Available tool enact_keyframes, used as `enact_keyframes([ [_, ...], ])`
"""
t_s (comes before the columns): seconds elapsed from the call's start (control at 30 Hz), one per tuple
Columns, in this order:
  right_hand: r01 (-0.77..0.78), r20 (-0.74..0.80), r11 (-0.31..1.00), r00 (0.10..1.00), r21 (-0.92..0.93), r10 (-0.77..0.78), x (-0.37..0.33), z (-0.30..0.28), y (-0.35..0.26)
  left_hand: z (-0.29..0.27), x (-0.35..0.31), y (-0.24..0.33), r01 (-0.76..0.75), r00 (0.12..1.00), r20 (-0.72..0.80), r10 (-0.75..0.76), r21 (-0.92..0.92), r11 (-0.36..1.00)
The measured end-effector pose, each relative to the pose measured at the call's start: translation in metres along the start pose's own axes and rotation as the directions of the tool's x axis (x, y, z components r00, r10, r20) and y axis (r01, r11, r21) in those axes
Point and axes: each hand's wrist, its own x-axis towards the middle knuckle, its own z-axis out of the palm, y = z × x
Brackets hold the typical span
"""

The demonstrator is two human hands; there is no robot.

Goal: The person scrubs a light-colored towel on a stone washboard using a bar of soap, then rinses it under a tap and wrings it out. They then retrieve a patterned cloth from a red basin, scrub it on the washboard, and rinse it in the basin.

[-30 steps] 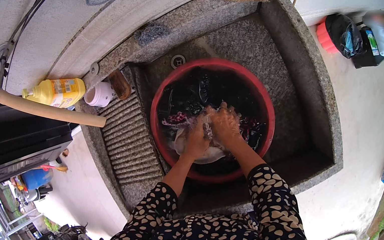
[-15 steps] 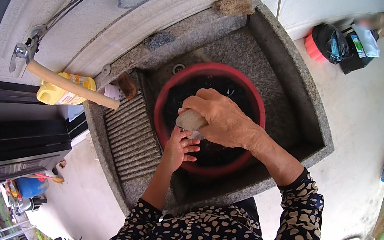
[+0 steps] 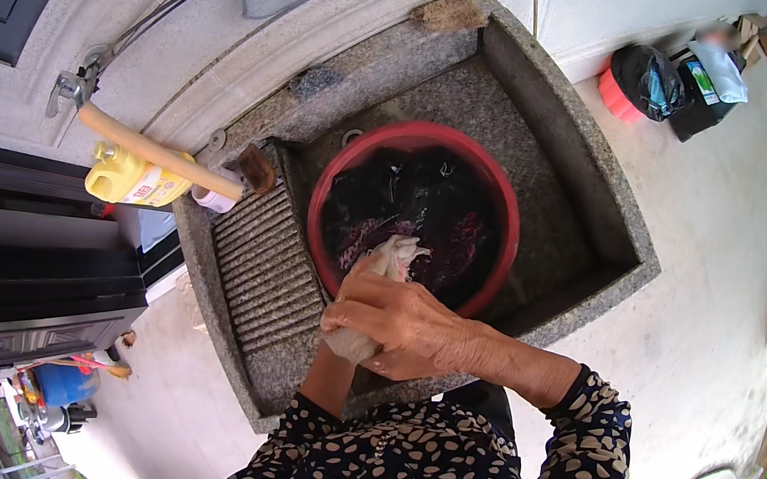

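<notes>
Over the near rim of a red basin [image 3: 510,220], my two hands are close together. My right hand [image 3: 414,331] is curled around a rounded grey-beige lump [image 3: 351,344], whose kind I cannot make out. A wet white cloth [image 3: 397,254] pokes out beyond the fingers, hanging over the water. Most of my left hand [image 3: 354,280] is hidden beneath the right; the part that shows is closed against the cloth. Dark water fills the basin, with dark and purplish-red patterned fabric [image 3: 458,247] in it.
The basin sits in a stone sink [image 3: 554,192] with a ribbed washboard [image 3: 267,271] at left. A brown brush [image 3: 257,170], a yellow jug [image 3: 125,176] and a tap hose [image 3: 155,151] are beside it. A fibrous brown pad [image 3: 449,12] lies on the far ledge.
Both hands have come nearer to me, from above the basin to its near rim. The left fingers, spread before, are now closed and mostly covered. The white cloth now shows clearly.
</notes>
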Motion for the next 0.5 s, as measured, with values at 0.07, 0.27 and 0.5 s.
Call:
enact_keyframes([
  [0.07,-0.069,-0.246,0.988,0.964,0.138,0.102,0.006,-0.021,0.017,0.011,-0.016,-0.011,-0.163,0.984,0.081,0.157,0.073,0.984],
  [0.27,-0.342,-0.371,0.543,0.454,0.767,0.81,-0.01,-0.034,0.119,0.054,-0.026,-0.024,-0.237,0.968,-0.064,0.243,0.086,0.968],
  [0.5,0.201,0.019,-0.12,0.445,0.972,0.896,-0.061,0.054,0.18,0.065,-0.005,-0.034,-0.28,0.959,0.038,0.279,-0.001,0.96],
])
